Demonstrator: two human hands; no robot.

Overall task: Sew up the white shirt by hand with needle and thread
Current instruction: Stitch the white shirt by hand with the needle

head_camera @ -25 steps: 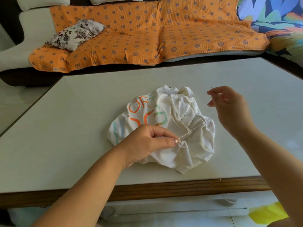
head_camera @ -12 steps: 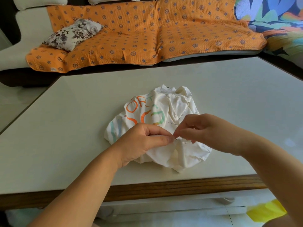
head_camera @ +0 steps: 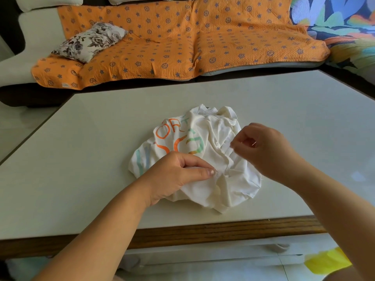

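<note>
While left hand (head_camera: 176, 175) pinches a fold of white shirt (head_camera: 213, 138) by tabletop's (head_camera: 81, 159) near edge, right hand (head_camera: 263, 149) seems to pinch needle (head_camera: 253, 143); mid-stitch, seam likely unfinished.

One white shirt (head_camera: 215, 128), two hands — left hand (head_camera: 176, 175), right hand (head_camera: 265, 151) — one table (head_camera: 81, 159), one floral cushion (head_camera: 89, 42)

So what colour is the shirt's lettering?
Lettering: orange with teal-green, on the white shirt; head view.

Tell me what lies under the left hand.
The left hand rests on the white shirt, its fingers pinching a fold. The shirt lies on the table. The cloth beneath the palm is covered; stitches there cannot be seen.
</note>
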